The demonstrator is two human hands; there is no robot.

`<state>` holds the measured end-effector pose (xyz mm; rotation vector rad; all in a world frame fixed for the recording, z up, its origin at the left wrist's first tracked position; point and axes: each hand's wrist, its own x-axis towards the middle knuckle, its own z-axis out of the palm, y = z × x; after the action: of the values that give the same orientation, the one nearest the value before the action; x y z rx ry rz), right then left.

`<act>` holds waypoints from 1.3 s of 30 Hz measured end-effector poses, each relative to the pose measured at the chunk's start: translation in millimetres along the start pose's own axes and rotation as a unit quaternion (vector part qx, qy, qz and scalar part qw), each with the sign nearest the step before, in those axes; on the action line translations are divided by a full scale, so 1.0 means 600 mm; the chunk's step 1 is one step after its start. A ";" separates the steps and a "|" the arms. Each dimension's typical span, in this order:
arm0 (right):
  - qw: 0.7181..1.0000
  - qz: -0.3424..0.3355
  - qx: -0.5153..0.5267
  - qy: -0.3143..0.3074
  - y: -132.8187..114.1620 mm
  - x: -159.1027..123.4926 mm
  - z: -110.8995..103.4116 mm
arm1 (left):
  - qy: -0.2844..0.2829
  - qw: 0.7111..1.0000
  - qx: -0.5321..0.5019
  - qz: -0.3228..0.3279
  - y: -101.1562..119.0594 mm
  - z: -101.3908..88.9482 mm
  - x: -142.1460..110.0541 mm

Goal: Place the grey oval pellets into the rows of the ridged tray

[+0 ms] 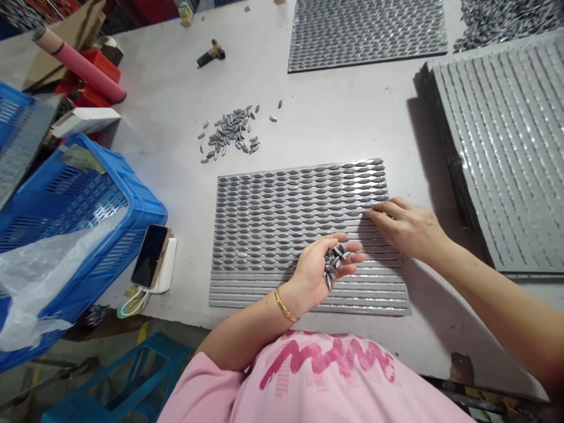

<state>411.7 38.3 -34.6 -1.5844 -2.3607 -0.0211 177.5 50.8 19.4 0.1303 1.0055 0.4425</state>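
Observation:
My left hand is turned palm up over the grooved board, its fingers curled in a loose cup. In it lies a small heap of grey oval pieces, pointed at both ends. Under both hands is the grey board; rows of the same pieces fill its far part, while bare grooves run along the near part. My right hand touches the board near its right edge, thumb and fingertips pinched at a groove. Whatever is between those fingertips is hidden.
Loose grey pieces lie scattered beyond the board. A filled board is farther back, and a stack of grooved boards stands at right. On the left are a blue crate, a phone and a pink roll.

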 end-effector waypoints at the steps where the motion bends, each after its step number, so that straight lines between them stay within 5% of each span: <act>1: 1.000 0.014 0.021 0.011 -0.005 0.001 -0.004 | 0.000 1.000 -0.004 0.000 -0.001 0.000 0.001; 5: 0.973 0.073 0.213 0.050 -0.048 0.008 -0.027 | 0.000 1.000 -0.006 -0.001 -0.003 0.004 0.002; 12: 0.924 0.093 0.370 -0.027 -0.117 0.018 -0.054 | -0.003 0.999 0.012 0.040 -0.014 0.014 0.008; 16: 0.869 0.168 0.464 -0.030 -0.123 0.004 -0.063 | -0.005 1.000 0.008 0.029 -0.021 0.010 0.012; 19: 0.824 0.247 0.509 0.030 -0.098 -0.014 -0.061 | -0.001 1.000 -0.004 -0.006 -0.021 0.005 0.010; 22: 0.855 0.281 0.427 0.086 -0.049 -0.032 -0.045 | -0.005 1.000 -0.002 -0.022 -0.019 0.003 0.005; 27: 0.894 0.320 0.304 0.075 0.018 -0.038 -0.012 | -0.020 0.999 0.033 -0.013 -0.019 0.005 0.001; 35: 0.965 0.203 0.153 0.055 0.030 -0.022 0.008 | -0.031 0.999 0.045 -0.006 -0.020 0.001 0.004; 39: 0.977 0.196 0.060 0.058 0.023 -0.024 0.011 | -0.025 0.999 0.030 -0.009 -0.021 0.001 0.007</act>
<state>427.8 31.7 -46.9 -1.9005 -1.8900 0.1094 183.5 41.3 12.9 0.1855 0.9715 0.3911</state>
